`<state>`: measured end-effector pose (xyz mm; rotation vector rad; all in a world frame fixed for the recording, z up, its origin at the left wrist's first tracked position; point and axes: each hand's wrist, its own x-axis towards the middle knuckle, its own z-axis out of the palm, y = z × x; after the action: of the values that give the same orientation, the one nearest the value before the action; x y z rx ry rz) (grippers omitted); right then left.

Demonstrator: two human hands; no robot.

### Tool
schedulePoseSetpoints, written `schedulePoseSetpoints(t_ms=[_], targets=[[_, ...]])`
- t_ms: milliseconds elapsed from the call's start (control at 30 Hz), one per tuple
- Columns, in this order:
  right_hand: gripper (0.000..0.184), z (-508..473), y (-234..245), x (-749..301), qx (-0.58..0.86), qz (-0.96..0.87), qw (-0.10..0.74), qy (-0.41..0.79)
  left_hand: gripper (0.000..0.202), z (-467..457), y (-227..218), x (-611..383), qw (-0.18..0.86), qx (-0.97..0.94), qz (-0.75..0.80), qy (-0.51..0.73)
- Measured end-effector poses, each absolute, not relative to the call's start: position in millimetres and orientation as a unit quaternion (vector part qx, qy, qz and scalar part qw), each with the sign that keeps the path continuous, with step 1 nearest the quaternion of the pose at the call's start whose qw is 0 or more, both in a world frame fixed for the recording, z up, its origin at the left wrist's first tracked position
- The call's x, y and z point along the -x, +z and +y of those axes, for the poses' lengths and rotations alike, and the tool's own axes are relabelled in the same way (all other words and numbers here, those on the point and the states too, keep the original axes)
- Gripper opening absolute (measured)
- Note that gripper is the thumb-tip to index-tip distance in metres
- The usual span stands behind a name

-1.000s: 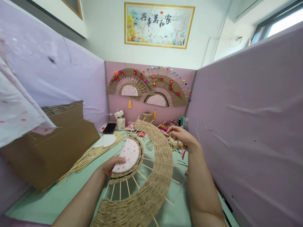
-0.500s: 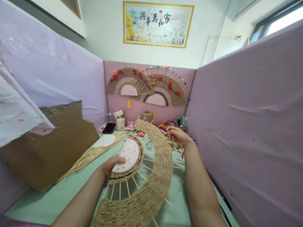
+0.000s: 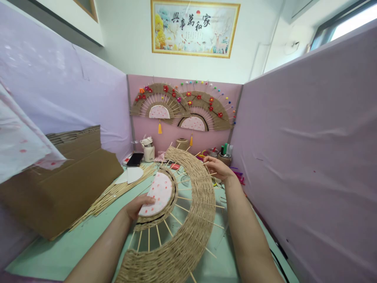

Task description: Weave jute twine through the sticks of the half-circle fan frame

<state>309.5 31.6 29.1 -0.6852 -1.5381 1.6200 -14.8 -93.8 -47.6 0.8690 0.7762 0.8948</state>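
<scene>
Head view: woven fan tilted over green table, mid-frame, rim curving to the R. L hand grips its dotted center, thumb on top, fingers hidden underneath, prob. to steady the fan & leave R side free. R hand at outer rim, upper R, fingers bent by the stick tips; can't tell if it's pinching twine or a stick. Spokes show btwn center & woven band. Around: cardboard w/ dotted cloth on the L, loose sticks beside it, phone, bottle, twine spool at back, pen cup behind R hand. Two flowered fans hang on pink board. Fan & R hand block some back-table clutter; R panel limits elbow room.
</scene>
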Motion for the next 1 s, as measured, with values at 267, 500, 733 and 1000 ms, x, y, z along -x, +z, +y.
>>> schedulePoseSetpoints(t_ms=[267,500,733,1000], targets=[[0.024,27,38,-314,0.34,-0.697,0.412,0.479,0.033,-92,-50,16,0.737,-0.402,0.372,0.397],[0.023,28,48,-320,0.38,-0.779,0.435,0.247,0.033,-93,-48,14,0.741,-0.401,0.369,0.392],[0.02,28,49,-325,0.373,-0.792,0.45,0.177,0.033,-91,-51,13,0.744,-0.396,0.37,0.392],[0.014,31,47,-325,0.365,-0.803,0.44,0.168,0.026,-93,-52,5,0.763,-0.408,0.361,0.348]])
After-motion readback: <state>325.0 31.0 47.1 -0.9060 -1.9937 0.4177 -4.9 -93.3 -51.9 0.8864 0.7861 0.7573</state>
